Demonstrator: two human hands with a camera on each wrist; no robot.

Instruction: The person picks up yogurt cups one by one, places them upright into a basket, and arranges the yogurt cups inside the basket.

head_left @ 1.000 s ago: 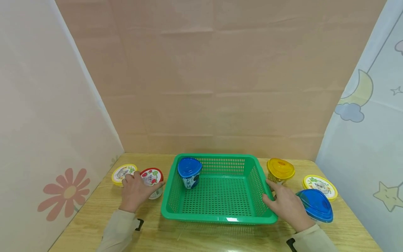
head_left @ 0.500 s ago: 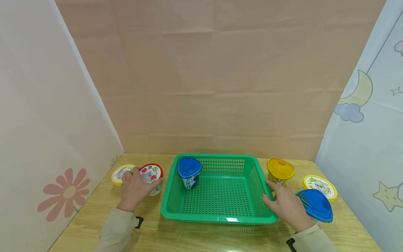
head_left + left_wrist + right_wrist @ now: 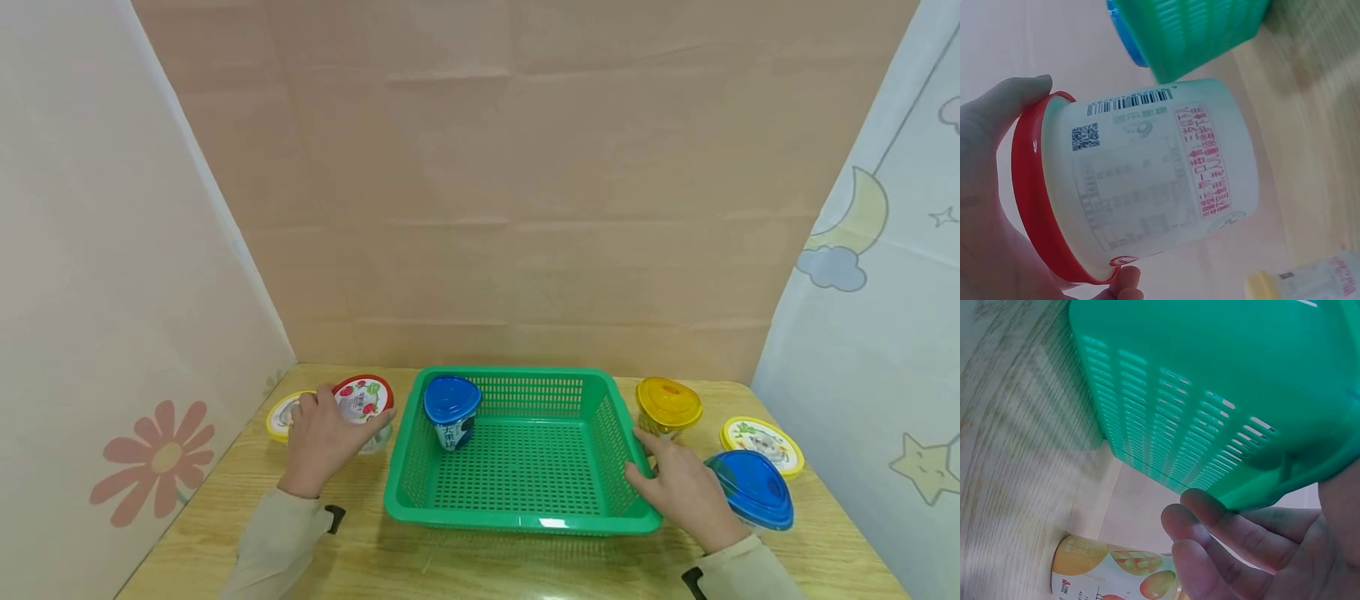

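My left hand grips a plastic cup with a red-rimmed lid, left of the basket. Up close in the left wrist view, the thumb and fingers span the red lid of this printed cup; its base looks clear of the table. My right hand holds the right rim of a green plastic basket, the thumb over the edge and the fingers outside it. Inside the basket, at its back left, stands a cup with a blue lid.
Behind my left hand is a yellow-rimmed cup, partly hidden. To the right of the basket stand a cup with an orange-yellow lid, another yellow-rimmed cup and a blue-lidded cup. A wall rises behind the table.
The red-lidded cup has risen, moving slightly away from me with my left hand around it. My right hand and the basket stay where they were.
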